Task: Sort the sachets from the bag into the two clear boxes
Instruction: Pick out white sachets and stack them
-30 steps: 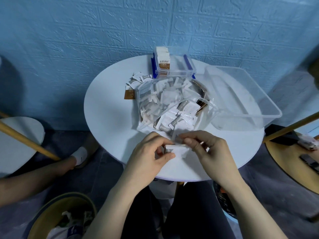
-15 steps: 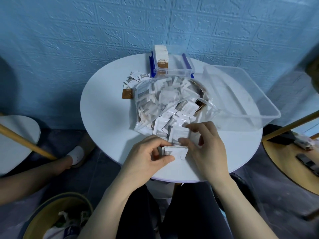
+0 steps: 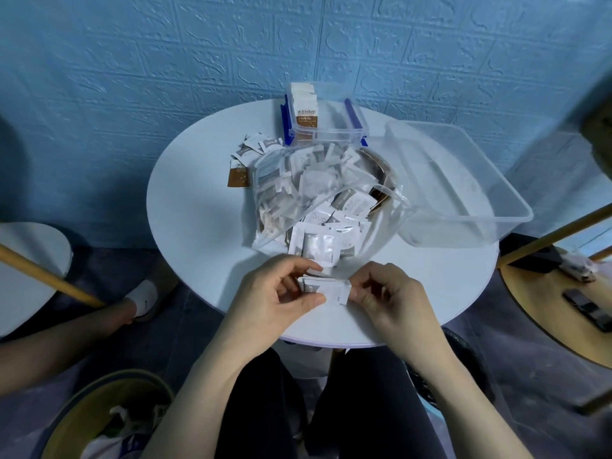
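Here, at the near edge of a round white table [image 3: 198, 226], the left hand [image 3: 275, 299] pinches a small stack of white sachets [image 3: 326, 289] between thumb and fingers, while the right hand [image 3: 390, 299] nips the stack's right end. The stack's long axis runs left to right between the hands. Just beyond it lies the clear bag [image 3: 314, 193], still heaped with sachets. Farther off stands the small clear box [image 3: 328, 127], already holding brown-and-white sachets; the large clear box [image 3: 463, 193] sits far right, seemingly bare, nearer the right hand.
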Available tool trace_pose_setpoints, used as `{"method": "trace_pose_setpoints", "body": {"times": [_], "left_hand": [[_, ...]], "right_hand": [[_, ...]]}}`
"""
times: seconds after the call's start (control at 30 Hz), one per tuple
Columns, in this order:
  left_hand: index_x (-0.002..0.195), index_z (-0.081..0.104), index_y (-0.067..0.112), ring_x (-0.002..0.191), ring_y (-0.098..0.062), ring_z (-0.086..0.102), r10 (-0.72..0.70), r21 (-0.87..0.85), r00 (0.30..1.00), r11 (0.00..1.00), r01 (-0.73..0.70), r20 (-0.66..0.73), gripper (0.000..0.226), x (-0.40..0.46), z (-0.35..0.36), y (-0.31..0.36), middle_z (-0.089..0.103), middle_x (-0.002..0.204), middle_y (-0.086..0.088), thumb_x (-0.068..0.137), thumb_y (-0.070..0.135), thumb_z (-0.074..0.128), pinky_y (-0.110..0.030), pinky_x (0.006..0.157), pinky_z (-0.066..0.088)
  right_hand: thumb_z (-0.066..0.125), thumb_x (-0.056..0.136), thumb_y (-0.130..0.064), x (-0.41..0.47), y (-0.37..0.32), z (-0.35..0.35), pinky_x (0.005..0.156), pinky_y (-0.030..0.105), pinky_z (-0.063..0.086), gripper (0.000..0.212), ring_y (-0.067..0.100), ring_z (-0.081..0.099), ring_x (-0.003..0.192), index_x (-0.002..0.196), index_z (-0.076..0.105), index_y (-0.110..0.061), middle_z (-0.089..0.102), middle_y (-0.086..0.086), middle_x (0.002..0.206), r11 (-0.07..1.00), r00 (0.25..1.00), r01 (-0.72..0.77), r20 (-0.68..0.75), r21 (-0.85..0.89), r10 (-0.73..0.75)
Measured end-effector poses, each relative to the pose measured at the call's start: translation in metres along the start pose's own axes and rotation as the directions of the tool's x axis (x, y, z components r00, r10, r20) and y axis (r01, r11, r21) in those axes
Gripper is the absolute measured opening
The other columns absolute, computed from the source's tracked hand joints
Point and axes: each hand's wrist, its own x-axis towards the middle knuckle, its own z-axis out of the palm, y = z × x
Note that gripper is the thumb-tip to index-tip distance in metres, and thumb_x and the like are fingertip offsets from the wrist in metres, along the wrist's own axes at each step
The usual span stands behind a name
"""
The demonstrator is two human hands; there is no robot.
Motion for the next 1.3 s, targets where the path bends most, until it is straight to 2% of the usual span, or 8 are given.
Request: {"method": "trace_pose_setpoints", "body": {"times": [0.17,0.33,0.5,0.67,0.77,0.9,1.1,1.3], "left_hand": [[0.088,0.067,0.023,0.064,0.0,0.049,0.057,0.031,0.998,0.998,-0.057,0.0,0.03,0.001,0.001,0.003,0.056,0.092,0.01,0.069,0.006,0.084,-0.008,0.061,0.038],[0.089,0.066,0.037,0.056,0.0,0.043,-0.039,-0.021,0.999,0.999,0.039,-0.01,0.032,-0.001,0.0,-0.003,0.052,0.063,0.018,0.073,0.016,0.083,-0.011,0.056,0.036],[0.088,0.065,0.036,0.057,0.0,0.043,0.005,-0.023,1.0,1.0,-0.005,-0.022,0.033,0.0,0.001,-0.002,0.053,0.069,0.016,0.073,0.012,0.082,-0.009,0.057,0.036],[0.087,0.065,0.026,0.061,-0.002,0.048,0.084,0.015,0.995,0.996,-0.083,-0.05,0.031,0.001,0.002,-0.002,0.058,0.103,0.014,0.072,0.006,0.082,-0.008,0.061,0.037],[0.087,0.065,0.023,0.061,-0.002,0.049,0.063,0.013,0.996,0.998,-0.062,-0.058,0.029,0.001,0.002,-0.002,0.054,0.118,0.014,0.072,0.005,0.082,-0.009,0.062,0.039],[0.086,0.064,0.026,0.059,-0.002,0.048,0.058,0.02,0.996,0.998,-0.057,-0.071,0.031,0.001,0.002,-0.003,0.053,0.128,0.016,0.071,0.006,0.082,-0.01,0.062,0.04],[0.09,0.059,0.037,0.054,-0.003,0.043,-0.038,-0.084,0.996,0.996,0.031,-0.084,0.032,-0.003,0.005,-0.006,0.051,0.059,0.014,0.069,0.024,0.079,-0.012,0.055,0.037],[0.106,0.058,0.048,0.059,-0.004,0.045,0.004,-0.079,0.998,0.997,-0.009,-0.061,0.054,-0.003,0.002,-0.004,0.06,0.077,0.013,0.072,0.013,0.081,-0.012,0.061,0.041]], "right_hand": [[0.07,0.078,-0.004,0.006,-0.001,-0.006,0.063,0.018,0.035,0.02,0.0,0.049,0.069,0.078,0.069,-0.024,0.056,-0.012,0.075,0.997,1.0,0.029,-0.006,-0.078,-0.029],[0.074,0.081,-0.028,0.031,-0.013,-0.002,0.059,0.017,0.037,0.025,-0.01,0.052,0.071,0.104,0.065,-0.027,0.053,-0.015,0.101,0.973,0.976,0.153,-0.129,-0.172,-0.177],[0.075,0.077,-0.024,0.043,-0.014,0.012,0.059,0.03,0.044,0.042,0.016,0.058,0.095,0.115,0.058,-0.022,0.05,-0.006,0.116,0.916,0.976,0.177,-0.058,-0.361,-0.212],[0.074,0.077,-0.013,0.042,-0.008,0.013,0.057,0.016,0.035,0.034,-0.004,0.05,0.07,0.094,0.052,-0.032,0.051,-0.026,0.091,0.984,0.975,0.118,-0.174,-0.13,-0.14],[0.073,0.079,-0.01,0.042,-0.005,0.011,0.06,0.026,0.04,0.024,0.006,0.048,0.061,0.088,0.056,-0.026,0.058,-0.018,0.074,0.996,0.978,0.085,-0.195,0.017,-0.081],[0.072,0.08,-0.004,0.036,-0.007,0.004,0.056,0.014,0.036,0.025,0.008,0.046,0.056,0.082,0.058,-0.025,0.059,-0.013,0.07,0.983,0.97,0.107,-0.233,0.147,-0.071],[0.07,0.084,-0.005,0.016,-0.01,0.0,0.058,0.011,0.035,0.028,0.001,0.046,0.057,0.079,0.063,-0.031,0.061,-0.02,0.07,0.953,0.991,0.129,-0.021,0.274,-0.129],[0.061,0.092,-0.012,0.04,-0.012,-0.004,0.064,0.021,0.044,0.018,0.005,0.061,0.07,0.094,0.067,-0.028,0.07,-0.008,0.091,0.968,0.984,0.172,-0.079,0.183,-0.16]]}}
